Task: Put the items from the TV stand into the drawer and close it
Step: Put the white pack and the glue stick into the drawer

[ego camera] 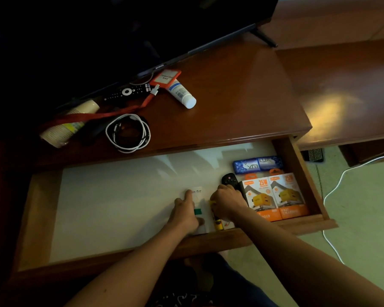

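The wooden drawer (306, 180) is pulled wide open, lined in white. Inside it my left hand (185, 212) lies on a white box (198, 196) with a green mark. Beside it my right hand (227, 201) grips a yellow tube (217, 222). To their right lie a black remote (230, 179), two orange charger boxes (275, 196) and blue soap packs (257, 163). On the TV stand top (231, 89) remain a black remote (126, 92), a white tube (182, 94), an orange badge holder (165, 77) with red lanyard, a coiled white cable (128, 134) and paper cups (67, 127).
A dark TV (120, 29) stands at the back of the stand on thin legs. A lower wooden unit (346, 89) adjoins on the right. A white cable (333, 191) trails over the pale floor to the right of the drawer.
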The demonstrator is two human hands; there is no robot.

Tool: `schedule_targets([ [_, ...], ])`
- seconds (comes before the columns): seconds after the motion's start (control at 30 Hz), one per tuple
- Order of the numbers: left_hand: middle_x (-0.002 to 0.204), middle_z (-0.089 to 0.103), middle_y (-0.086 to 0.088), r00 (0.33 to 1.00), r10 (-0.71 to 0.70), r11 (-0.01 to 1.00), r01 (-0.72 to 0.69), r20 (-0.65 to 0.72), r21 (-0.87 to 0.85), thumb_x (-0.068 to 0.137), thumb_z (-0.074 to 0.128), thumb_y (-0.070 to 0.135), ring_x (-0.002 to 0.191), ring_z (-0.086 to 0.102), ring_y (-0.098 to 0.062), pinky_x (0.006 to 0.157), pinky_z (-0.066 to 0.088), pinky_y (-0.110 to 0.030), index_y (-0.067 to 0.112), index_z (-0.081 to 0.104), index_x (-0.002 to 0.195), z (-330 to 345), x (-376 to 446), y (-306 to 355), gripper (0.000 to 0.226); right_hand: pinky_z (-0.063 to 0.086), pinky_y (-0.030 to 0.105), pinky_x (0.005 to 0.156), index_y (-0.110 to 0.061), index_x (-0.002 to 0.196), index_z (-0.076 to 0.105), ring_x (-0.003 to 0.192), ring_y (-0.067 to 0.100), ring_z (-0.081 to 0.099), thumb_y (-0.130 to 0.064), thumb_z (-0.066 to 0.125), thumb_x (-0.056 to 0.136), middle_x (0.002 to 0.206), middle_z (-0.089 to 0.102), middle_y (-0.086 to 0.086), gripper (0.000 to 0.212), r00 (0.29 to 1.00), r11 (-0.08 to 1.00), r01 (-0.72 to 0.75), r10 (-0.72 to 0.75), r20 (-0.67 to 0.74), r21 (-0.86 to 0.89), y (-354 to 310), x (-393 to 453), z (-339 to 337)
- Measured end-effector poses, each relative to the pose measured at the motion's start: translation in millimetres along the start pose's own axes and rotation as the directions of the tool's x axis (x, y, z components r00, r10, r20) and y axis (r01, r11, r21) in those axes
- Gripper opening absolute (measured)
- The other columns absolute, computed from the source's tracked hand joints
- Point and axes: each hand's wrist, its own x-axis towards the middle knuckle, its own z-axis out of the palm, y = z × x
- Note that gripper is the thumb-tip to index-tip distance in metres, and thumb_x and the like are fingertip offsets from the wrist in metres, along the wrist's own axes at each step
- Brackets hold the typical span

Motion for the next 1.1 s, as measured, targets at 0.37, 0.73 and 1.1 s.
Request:
schedule_targets([
  [0.37, 0.132, 0.040, -0.012, 0.999, -0.029, 0.999, 0.029, -0.016, -0.023, 0.077, 0.080, 0.035, 0.116, 0.052, -0.031, 0.099, 0.048, -0.040, 0.031, 0.013, 0.151, 13.5, -2.5, 10.6, 0.100, 0.044, 0.045, 0.097, -0.016, 0.118, 0.067, 0.120, 0.032, 0.048, -0.026, 0.055, 0.096, 0.125, 0.054, 0.010, 0.027, 1.000, 1.000, 0.021, -0.021, -0.007, 0.007, 3.5, -6.6, 3.8],
  [0.73, 0.143, 0.030, -0.015, 0.999, -0.050, 0.994, 0.048, 0.017, 0.102, 0.085, 0.070, 0.035, 0.122, 0.051, -0.034, 0.101, 0.047, -0.042, 0.029, 0.000, 0.156, 15.0, -5.3, 16.2, 0.100, 0.041, 0.046, 0.098, -0.020, 0.122, 0.063, 0.124, 0.031, 0.048, -0.025, 0.059, 0.095, 0.127, 0.054, 0.008, 0.029, 0.998, 0.999, 0.053, -0.054, -0.020, -0.010, 7.2, -10.8, 5.0],
  [1.1, 0.147, 0.030, -0.012, 0.999, -0.034, 0.990, 0.030, 0.026, 0.137, 0.085, 0.071, 0.036, 0.126, 0.048, -0.034, 0.102, 0.046, -0.042, 0.032, 0.003, 0.156, 10.0, -5.6, 14.3, 0.099, 0.040, 0.045, 0.101, -0.019, 0.128, 0.061, 0.124, 0.030, 0.048, -0.026, 0.059, 0.095, 0.130, 0.054, 0.008, 0.034, 0.997, 0.998, 0.060, -0.061, -0.036, -0.026, 0.7, -13.2, 5.7],
])
